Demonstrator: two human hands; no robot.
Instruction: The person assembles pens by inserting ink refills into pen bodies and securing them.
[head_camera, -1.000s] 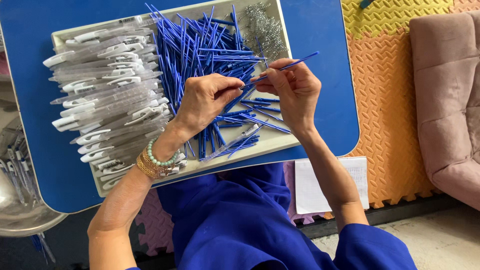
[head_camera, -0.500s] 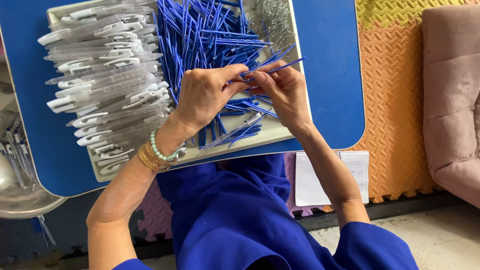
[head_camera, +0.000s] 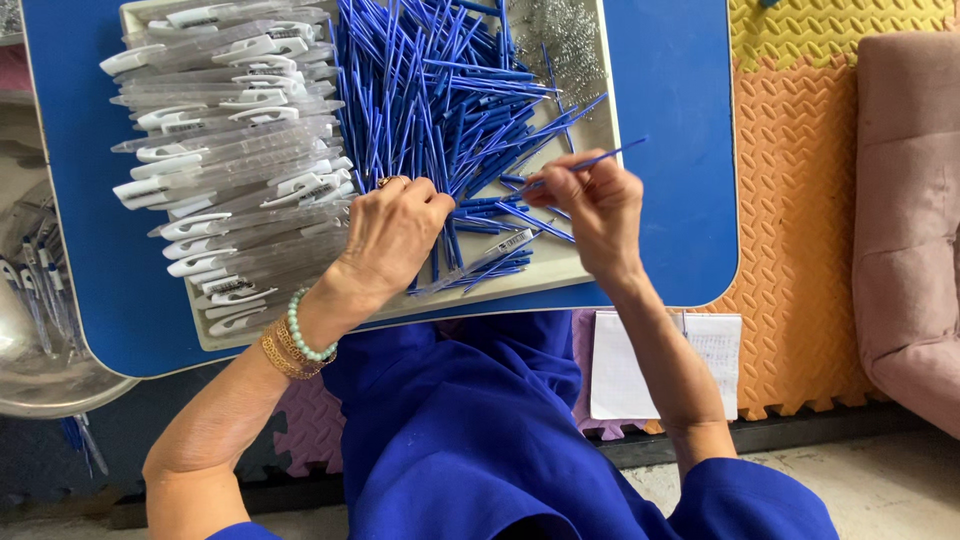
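A shallow cream tray (head_camera: 585, 268) lies on a blue table (head_camera: 670, 120). It holds a heap of clear pen barrels with white clips (head_camera: 230, 150) on the left and a pile of thin blue refills (head_camera: 440, 100) in the middle. My right hand (head_camera: 590, 205) pinches one blue refill (head_camera: 600, 160) that points up to the right. My left hand (head_camera: 395, 235) is closed over the refill pile next to the barrels; what its fingers hold is hidden. A clear barrel (head_camera: 490, 252) lies between my hands.
Small metal springs (head_camera: 555, 40) fill the tray's top right corner. A metal bowl with finished pens (head_camera: 40, 330) sits left of the table. Orange and yellow foam mats (head_camera: 800, 150), a pink cushion (head_camera: 910, 220) and a white paper (head_camera: 650, 365) are on the floor.
My hands have moved apart. The right hand still holds the refill; the left hand has dropped onto the pile beside the barrels.
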